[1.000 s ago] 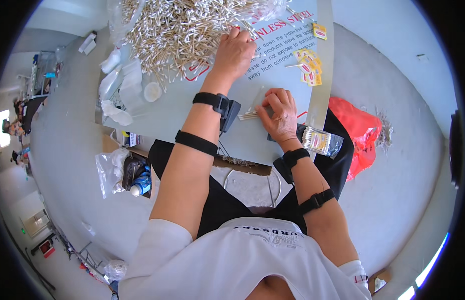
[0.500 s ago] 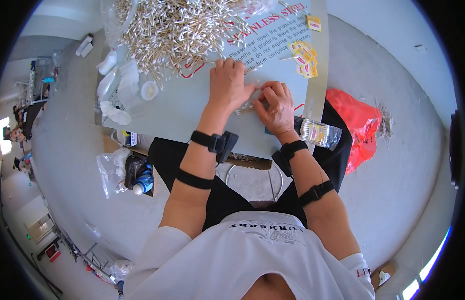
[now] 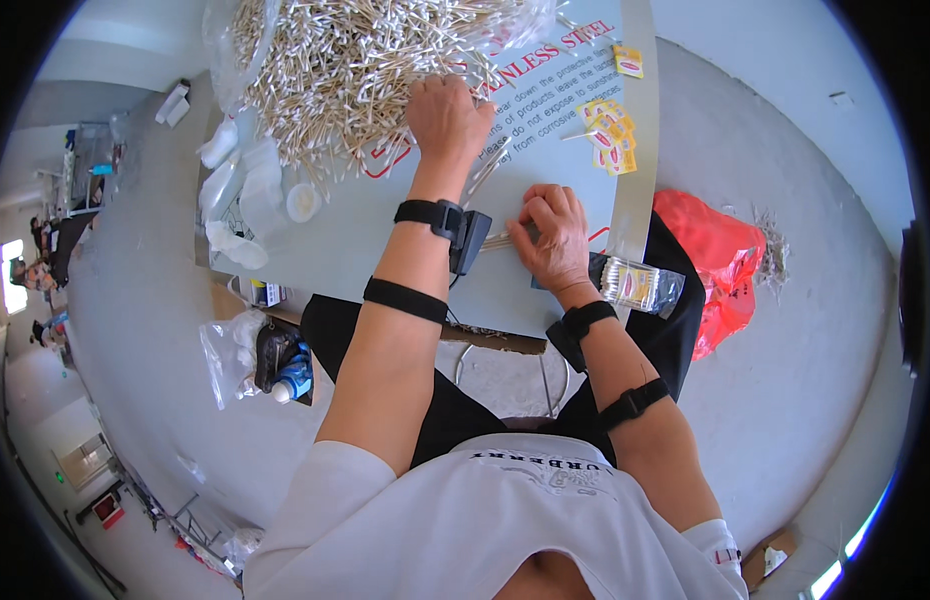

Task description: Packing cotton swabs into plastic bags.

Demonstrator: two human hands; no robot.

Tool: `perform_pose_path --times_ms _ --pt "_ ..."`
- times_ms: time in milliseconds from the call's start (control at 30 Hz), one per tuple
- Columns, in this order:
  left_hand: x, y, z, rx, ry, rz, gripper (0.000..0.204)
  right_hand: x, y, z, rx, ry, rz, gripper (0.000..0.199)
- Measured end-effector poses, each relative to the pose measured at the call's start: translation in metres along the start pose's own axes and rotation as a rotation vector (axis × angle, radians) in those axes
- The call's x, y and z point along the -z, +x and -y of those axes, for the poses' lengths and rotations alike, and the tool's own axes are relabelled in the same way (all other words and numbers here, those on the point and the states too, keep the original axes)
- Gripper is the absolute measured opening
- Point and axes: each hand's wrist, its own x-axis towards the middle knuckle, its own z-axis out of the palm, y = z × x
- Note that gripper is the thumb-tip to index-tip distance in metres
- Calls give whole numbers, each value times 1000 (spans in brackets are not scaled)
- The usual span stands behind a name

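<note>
A large heap of cotton swabs (image 3: 335, 75) covers the far left of the table. At its near right edge my left hand (image 3: 448, 118) touches the swabs; its fingers are bent and closed, their tips hidden. My right hand (image 3: 553, 240) rests lower on the tabletop, fingers curled in together, and what they hold, if anything, is hidden. A few loose swabs (image 3: 497, 241) lie beside its thumb, partly behind my left wrist strap. Between the hands lies another small group of swabs (image 3: 488, 170). Right of my right hand is a clear pack of swabs (image 3: 630, 284) with a yellow label.
Yellow-and-white cards (image 3: 612, 140) lie at the table's right, with one card (image 3: 628, 61) farther off. White plastic pieces (image 3: 260, 190) and a small round tub (image 3: 303, 203) sit at left. A red plastic bag (image 3: 710, 265) stands on the floor at right.
My left hand has moved away from my right, up to the swab heap. The right hand stays near its place, slightly lower. Swabs now show between the hands.
</note>
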Motion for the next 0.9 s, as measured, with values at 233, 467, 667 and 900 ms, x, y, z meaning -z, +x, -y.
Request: perform_pose_path --times_ms 233,467,667,900 --pt "2 14 -1 69 -14 212 16 1 1 1 -3 21 5 17" --pt "8 2 16 71 -254 493 13 1 0 -1 12 14 -10 17" --pt "9 -3 27 97 -246 379 11 1 1 -1 20 7 -13 17" --pt "15 -13 38 77 -303 420 13 -1 2 -2 24 6 -22 16"
